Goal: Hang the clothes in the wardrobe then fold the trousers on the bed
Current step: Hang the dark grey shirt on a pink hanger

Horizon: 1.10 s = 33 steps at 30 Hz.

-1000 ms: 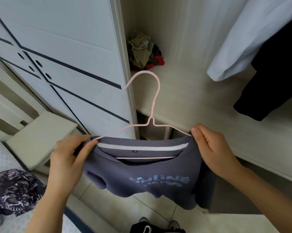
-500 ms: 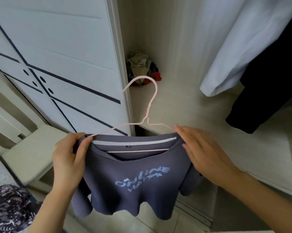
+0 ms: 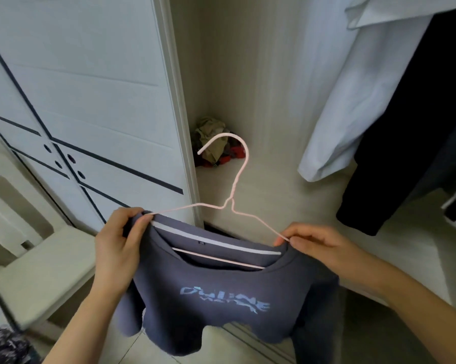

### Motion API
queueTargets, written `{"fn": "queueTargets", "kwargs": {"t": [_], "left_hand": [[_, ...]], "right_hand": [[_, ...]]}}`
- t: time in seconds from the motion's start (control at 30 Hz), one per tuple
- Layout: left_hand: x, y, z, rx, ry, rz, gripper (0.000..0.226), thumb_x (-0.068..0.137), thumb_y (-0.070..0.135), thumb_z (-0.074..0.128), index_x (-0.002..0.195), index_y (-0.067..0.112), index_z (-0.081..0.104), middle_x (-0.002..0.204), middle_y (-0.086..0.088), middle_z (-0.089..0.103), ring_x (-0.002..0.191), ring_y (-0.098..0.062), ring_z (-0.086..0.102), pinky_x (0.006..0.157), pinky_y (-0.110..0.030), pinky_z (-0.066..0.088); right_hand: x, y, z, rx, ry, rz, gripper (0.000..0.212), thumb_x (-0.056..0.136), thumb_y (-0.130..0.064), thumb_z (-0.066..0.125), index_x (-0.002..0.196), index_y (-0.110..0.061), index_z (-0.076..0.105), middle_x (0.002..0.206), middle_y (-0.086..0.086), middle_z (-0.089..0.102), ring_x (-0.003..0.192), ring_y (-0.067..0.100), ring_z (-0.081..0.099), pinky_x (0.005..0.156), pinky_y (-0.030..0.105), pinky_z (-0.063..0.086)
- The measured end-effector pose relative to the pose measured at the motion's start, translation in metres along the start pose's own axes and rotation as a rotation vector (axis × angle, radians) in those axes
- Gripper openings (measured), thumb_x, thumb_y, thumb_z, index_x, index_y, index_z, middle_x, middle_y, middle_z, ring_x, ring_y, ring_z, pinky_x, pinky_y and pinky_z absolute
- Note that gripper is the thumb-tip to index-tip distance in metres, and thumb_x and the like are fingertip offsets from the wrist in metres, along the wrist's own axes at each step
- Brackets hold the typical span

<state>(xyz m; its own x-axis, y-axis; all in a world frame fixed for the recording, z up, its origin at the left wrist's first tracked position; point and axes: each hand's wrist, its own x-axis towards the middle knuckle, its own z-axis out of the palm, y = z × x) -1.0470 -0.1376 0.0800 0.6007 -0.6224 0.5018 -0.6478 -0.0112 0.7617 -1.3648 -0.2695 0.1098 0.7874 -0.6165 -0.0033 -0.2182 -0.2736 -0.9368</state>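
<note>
A grey-blue T-shirt (image 3: 221, 298) with pale blue lettering hangs on a thin pink wire hanger (image 3: 234, 185), held in front of the open wardrobe (image 3: 274, 193). My left hand (image 3: 119, 245) grips the shirt's left shoulder over the hanger's end. At the right shoulder, my right hand (image 3: 318, 245) pinches the hanger wire and collar edge. The hook points up and left, touching nothing.
A white garment (image 3: 353, 101) and a black garment (image 3: 410, 140) hang inside at the right. A heap of crumpled clothes (image 3: 216, 145) lies in the wardrobe's back corner. The white sliding door (image 3: 90, 114) stands left, with a pale chair (image 3: 37, 271) below and patterned dark fabric (image 3: 3, 348) at bottom left.
The view has tilted up toward the hanging clothes. My right hand has shifted from the shirt's shoulder to pinching the hanger wire at the collar; the shirt now hangs more fully on the hanger.
</note>
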Motion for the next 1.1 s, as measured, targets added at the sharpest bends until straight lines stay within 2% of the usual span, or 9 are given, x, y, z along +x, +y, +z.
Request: {"fn": "queueTargets", "kwargs": {"t": [0.07,0.17,0.27,0.4,0.5,0.6,0.83,0.97,1.1], "left_hand": [[0.009,0.007,0.006,-0.022,-0.015,0.019,0.016,0.094,0.013,0.062,0.086,0.027,0.061,0.089,0.005,0.065,0.083,0.009,0.056,0.076,-0.002,0.037],[0.023,0.018,0.017,-0.046,-0.064,0.055,0.023,0.094,0.014,0.063,0.084,0.034,0.059,0.089,0.012,0.065,0.084,0.008,0.057,0.077,-0.002,0.036],[0.034,0.030,0.029,-0.057,-0.109,0.095,0.020,0.094,0.015,0.063,0.085,0.033,0.062,0.093,0.018,0.065,0.086,0.007,0.058,0.079,-0.002,0.036],[0.047,0.047,0.042,-0.104,-0.152,0.138,0.010,0.094,0.016,0.063,0.089,0.024,0.067,0.090,0.014,0.066,0.088,0.000,0.061,0.079,-0.005,0.039],[0.056,0.063,0.055,-0.131,-0.148,0.175,0.010,0.095,0.018,0.062,0.089,0.025,0.066,0.088,0.014,0.066,0.087,0.000,0.060,0.078,-0.005,0.039],[0.062,0.079,0.074,-0.153,-0.141,0.177,0.008,0.097,0.022,0.060,0.091,0.025,0.066,0.090,0.014,0.067,0.088,0.001,0.060,0.078,-0.004,0.040],[0.075,0.098,0.128,-0.135,-0.204,0.153,0.011,0.099,0.028,0.056,0.099,0.024,0.066,0.097,0.015,0.066,0.091,0.007,0.057,0.079,-0.005,0.038],[0.091,0.116,0.149,-0.083,-0.230,0.181,0.024,0.101,0.032,0.050,0.112,0.018,0.066,0.106,0.009,0.064,0.103,-0.008,0.057,0.088,-0.022,0.039],[0.109,0.140,0.157,-0.053,-0.218,0.155,0.035,0.103,0.031,0.047,0.130,0.013,0.060,0.125,0.000,0.061,0.122,-0.019,0.053,0.098,-0.024,0.034]], "right_hand": [[-0.004,-0.001,-0.017,0.261,-0.057,0.109,0.020,0.092,-0.020,0.058,0.102,-0.019,0.075,0.108,0.003,0.071,0.104,0.018,0.066,0.085,0.024,0.051],[-0.010,0.001,-0.037,0.519,-0.253,0.200,0.033,0.087,-0.024,0.070,0.118,-0.013,0.068,0.121,0.011,0.065,0.110,0.022,0.062,0.089,0.029,0.050],[-0.018,0.005,-0.052,0.678,-0.366,0.236,0.034,0.089,-0.016,0.068,0.122,-0.012,0.063,0.121,0.014,0.062,0.108,0.025,0.061,0.091,0.035,0.049],[-0.034,0.004,-0.058,0.770,-0.350,0.157,0.033,0.087,-0.017,0.071,0.119,-0.014,0.064,0.114,0.012,0.063,0.103,0.023,0.062,0.089,0.034,0.050],[-0.046,-0.002,-0.061,0.768,-0.223,0.042,0.036,0.080,-0.022,0.078,0.113,-0.011,0.066,0.116,0.016,0.063,0.102,0.026,0.064,0.085,0.032,0.052],[-0.048,-0.012,-0.069,0.799,-0.106,-0.101,0.031,0.086,-0.022,0.072,0.111,-0.004,0.065,0.139,0.023,0.052,0.128,0.038,0.051,0.099,0.040,0.047],[-0.055,-0.035,-0.093,0.479,0.103,-0.202,0.032,0.097,-0.031,0.054,0.119,-0.011,0.066,0.139,0.010,0.055,0.132,0.027,0.049,0.105,0.039,0.044],[-0.054,-0.041,-0.103,0.442,0.146,-0.194,0.035,0.098,-0.015,0.039,0.123,0.000,0.058,0.136,0.005,0.059,0.128,0.026,0.054,0.104,0.039,0.045],[-0.043,-0.060,-0.107,0.461,0.143,-0.219,0.034,0.097,-0.015,0.041,0.122,-0.003,0.061,0.137,0.002,0.059,0.128,0.024,0.054,0.106,0.040,0.043]]}}
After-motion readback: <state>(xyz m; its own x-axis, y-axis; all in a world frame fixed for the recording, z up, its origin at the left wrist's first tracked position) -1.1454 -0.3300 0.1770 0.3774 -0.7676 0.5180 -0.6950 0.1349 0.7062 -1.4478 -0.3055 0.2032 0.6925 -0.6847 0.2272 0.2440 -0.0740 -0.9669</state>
